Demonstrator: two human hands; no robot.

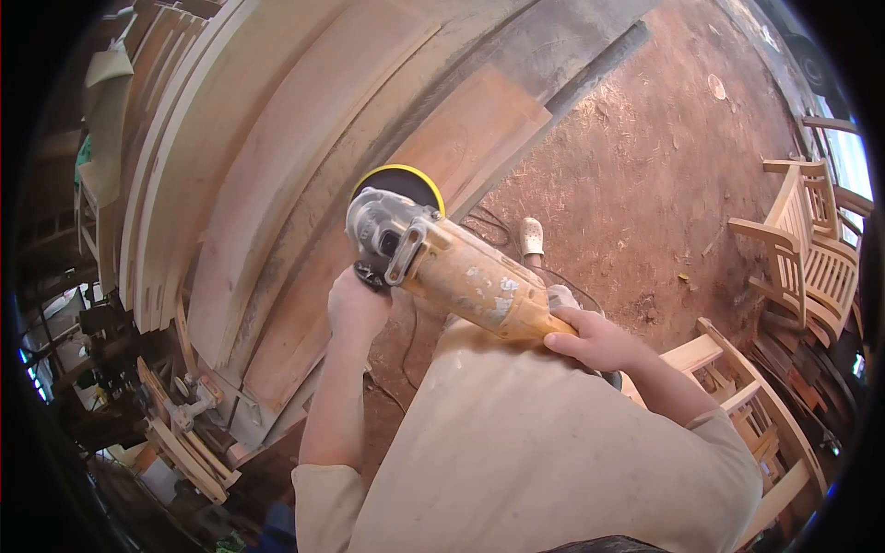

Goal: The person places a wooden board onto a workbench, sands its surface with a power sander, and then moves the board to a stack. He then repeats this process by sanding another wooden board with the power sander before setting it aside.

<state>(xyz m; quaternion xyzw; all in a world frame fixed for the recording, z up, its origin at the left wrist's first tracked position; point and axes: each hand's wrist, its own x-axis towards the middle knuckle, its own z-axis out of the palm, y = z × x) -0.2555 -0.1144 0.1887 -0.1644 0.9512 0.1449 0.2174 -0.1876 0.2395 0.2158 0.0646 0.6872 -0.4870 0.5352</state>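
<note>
A dusty yellow disc sander (pixel 475 281) with a worn, paint-chipped body lies across the view in front of my torso. My left hand (pixel 358 306) is wrapped round the black side handle by its grey gear head. At the rear end, my right hand (pixel 590 337) grips the body, thumb on top and the other fingers mostly hidden beneath. The round pad (pixel 412 184), dark with a yellow rim, overlaps a reddish-brown wooden board (pixel 489 115) on the workbench. Part of the pad is hidden behind the gear head.
Long pale planks (pixel 267 175) lie side by side left of the board. Slatted wooden chairs (pixel 795 241) stand at the right, with another wooden frame (pixel 770 415) near my right elbow. A power cord (pixel 490 226) trails over the dusty floor (pixel 636 184) near my shoe.
</note>
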